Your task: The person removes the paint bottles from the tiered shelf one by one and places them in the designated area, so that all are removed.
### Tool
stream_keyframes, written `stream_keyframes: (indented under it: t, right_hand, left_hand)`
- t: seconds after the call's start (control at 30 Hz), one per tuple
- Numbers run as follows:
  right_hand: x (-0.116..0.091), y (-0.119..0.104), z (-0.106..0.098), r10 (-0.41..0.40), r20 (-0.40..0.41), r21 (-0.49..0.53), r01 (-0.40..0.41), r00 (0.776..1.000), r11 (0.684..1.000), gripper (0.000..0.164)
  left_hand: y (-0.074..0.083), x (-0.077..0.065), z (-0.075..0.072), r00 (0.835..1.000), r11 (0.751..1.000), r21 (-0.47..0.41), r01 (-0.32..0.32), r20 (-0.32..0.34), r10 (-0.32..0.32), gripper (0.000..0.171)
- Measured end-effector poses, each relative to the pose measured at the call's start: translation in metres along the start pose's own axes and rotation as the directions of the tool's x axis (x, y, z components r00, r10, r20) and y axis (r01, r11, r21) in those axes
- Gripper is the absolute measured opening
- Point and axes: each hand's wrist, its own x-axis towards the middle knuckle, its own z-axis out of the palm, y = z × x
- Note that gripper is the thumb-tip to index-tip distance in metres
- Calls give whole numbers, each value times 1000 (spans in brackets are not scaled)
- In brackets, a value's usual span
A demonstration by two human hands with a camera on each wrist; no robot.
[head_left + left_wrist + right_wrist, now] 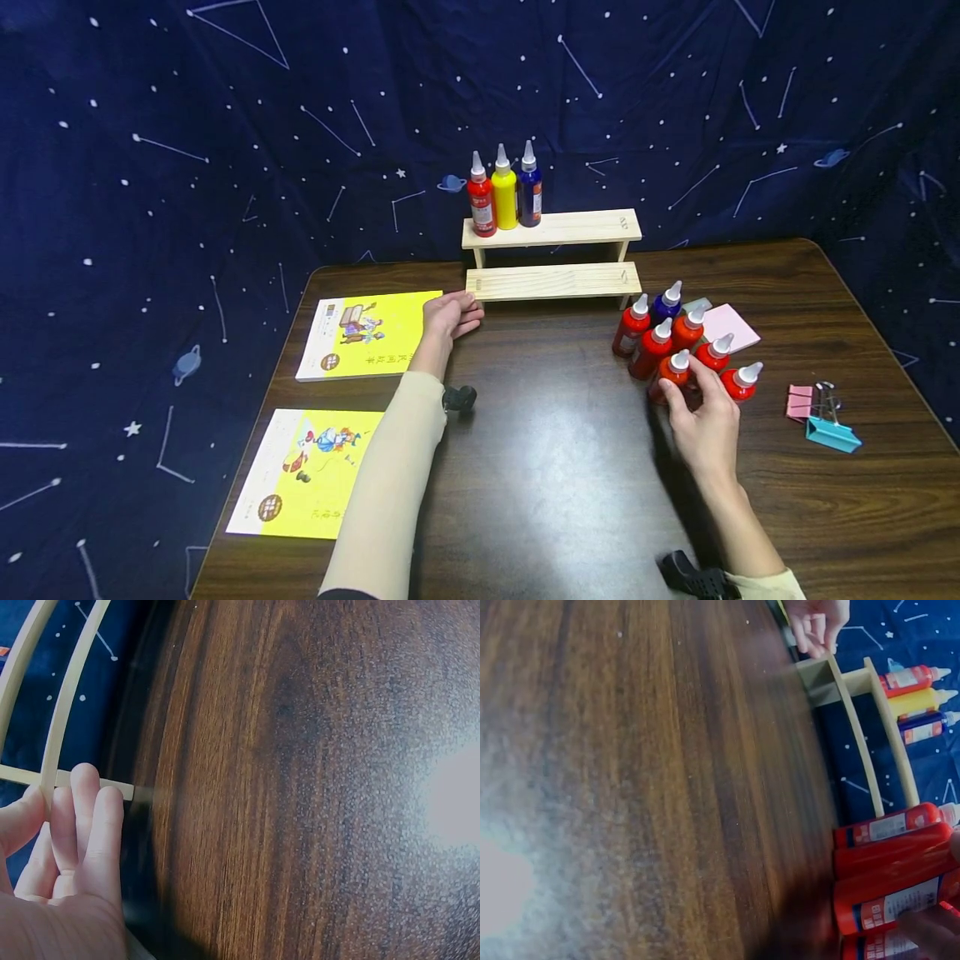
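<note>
At the left end of the two-step wooden shelf [555, 282], my left hand [448, 315] pinches the lower board's edge between thumb and fingers. The left wrist view shows the thumb on one side of the board [58, 727] and the fingers on the other. My right hand [707, 425] grips an orange-red paint bottle [672, 372] with a white nozzle, at the near side of a bottle group. Red paint bottles [631, 332] and a dark blue one [663, 308] stand close around it. Part of the right hand lies outside the right wrist view.
On the shelf's upper board stand red [482, 204], yellow [506, 200] and blue [530, 196] bottles. Two yellow books [397, 321] lie at the left. Pink sticky notes [727, 327], a pink clip [799, 402] and a teal binder clip [832, 434] lie at the right.
</note>
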Motion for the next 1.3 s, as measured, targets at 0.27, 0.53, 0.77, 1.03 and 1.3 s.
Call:
stream_keyframes:
  t: [0.27, 0.53, 0.77, 1.03, 1.3]
  right_hand:
    - [3, 2, 1, 15, -21, 3, -15, 1000, 1000, 50]
    - [5, -4, -1, -6, -53, 47, 8, 999, 999, 52]
    - [9, -20, -9, -80, -120, 104, 92, 990, 990, 55]
    - [24, -73, -15, -234, -309, 216, 308, 922, 927, 41]
    - [55, -130, 15, -328, -184, 424, 376, 927, 824, 36]
  left_hand:
    - [1, -1, 1, 1000, 1000, 2, 9, -3, -9, 29]
    - [0, -1, 0, 1000, 1000, 5, 13, -11, -13, 29]
    - [0, -1, 0, 1000, 1000, 14, 11, -10, -11, 29]
    - [1, -2, 1, 1000, 1000, 10, 14, -10, -14, 30]
    - [0, -1, 1, 1000, 1000, 8, 12, -6, -12, 29]
